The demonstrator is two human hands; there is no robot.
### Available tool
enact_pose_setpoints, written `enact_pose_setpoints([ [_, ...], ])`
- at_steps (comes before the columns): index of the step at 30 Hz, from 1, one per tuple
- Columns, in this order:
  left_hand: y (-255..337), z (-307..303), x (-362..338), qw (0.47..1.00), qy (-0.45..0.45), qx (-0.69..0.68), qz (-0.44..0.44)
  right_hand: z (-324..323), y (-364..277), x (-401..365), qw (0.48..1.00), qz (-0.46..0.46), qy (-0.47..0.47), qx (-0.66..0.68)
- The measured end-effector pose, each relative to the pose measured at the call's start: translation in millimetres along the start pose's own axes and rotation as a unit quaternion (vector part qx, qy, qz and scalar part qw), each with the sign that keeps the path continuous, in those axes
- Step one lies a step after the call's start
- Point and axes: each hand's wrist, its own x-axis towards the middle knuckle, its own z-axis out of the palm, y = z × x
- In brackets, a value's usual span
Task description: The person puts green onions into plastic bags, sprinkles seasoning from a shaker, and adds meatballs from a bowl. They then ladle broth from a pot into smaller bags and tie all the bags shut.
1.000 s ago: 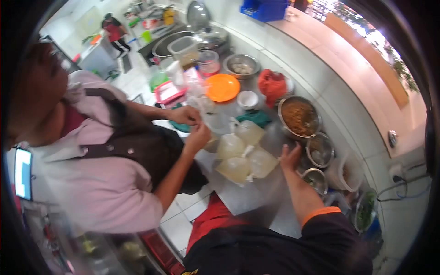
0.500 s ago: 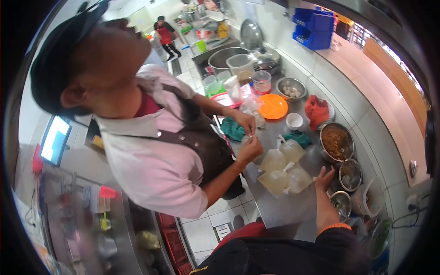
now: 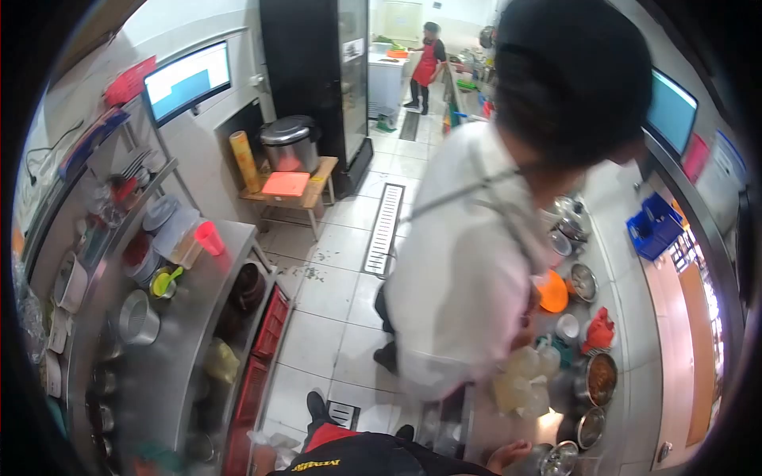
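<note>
At the bottom edge, my left hand is partly cut off, closed at a crumpled clear plastic bag. My right hand is low beside the steel counter, fingers stretched out with nothing visible in them. Nearest to it is a steel bowl. Farther up the counter lie several knotted clear bags of pale liquid, partly hidden by a co-worker. Along the wall side stand another steel bowl and a pot of brown food.
The co-worker stands close in front, over the aisle and counter. To the left is a steel worktable with red crates beneath. A floor drain runs along the aisle. A rice cooker sits on a wooden stand; another person stands farther back.
My view has swung left, bringing the aisle and left worktable into sight. My right hand has drawn back from the bags; my left hand now shows. The co-worker has turned toward the counter.
</note>
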Motion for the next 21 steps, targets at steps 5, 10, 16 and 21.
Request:
enact_pose_setpoints([
  [5,-35,-71,76,0.995,0.078,0.036,0.041,-10,-75,-98,0.997,0.038,-0.056,-0.039],
  [10,-22,-151,140,0.947,0.185,-0.261,0.007,-8,-157,-177,0.985,0.048,-0.149,-0.069],
  [16,48,-247,210,0.895,0.05,-0.362,0.256,42,-259,-236,0.948,0.025,-0.303,-0.097],
  [21,143,-321,254,0.934,0.026,-0.233,0.271,128,-333,-252,0.904,-0.013,-0.414,-0.103],
])
